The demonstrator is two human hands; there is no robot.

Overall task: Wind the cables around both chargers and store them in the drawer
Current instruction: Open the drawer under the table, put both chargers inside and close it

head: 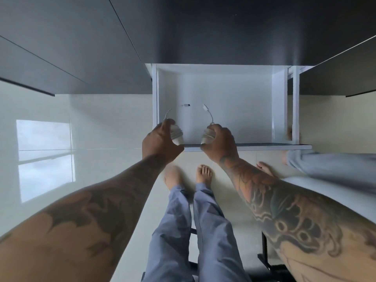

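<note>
Where writing might be looked for, none can be read: no brand, label or lettering shows on any item.

Cabinet (203, 37): one, dark-fronted, spanning the top of the view.

Floor (101, 123): pale, glossy, with one window reflection at the left.

Drawer (280, 110): one, white, pulled open below the cabinet, its front edge nearest the person.

Legs: two, in blue-grey trousers (203, 231), bare feet below the drawer front. A second person's bare feet and grey trouser leg show at the right edge.

Hands: two, on tattooed forearms. Left hand (160, 141) closed around one charger; right hand (220, 142) closed around the other.

Chargers: two, white, each wound with its cable. Left charger (177, 136) and right charger (207, 137) are held over the drawer's front portion, near each other but apart.

Cable ends: two, loose, one curving up from each charger, each tipped with a small white plug (205, 107); the left plug (186, 105) lies further in.
</note>
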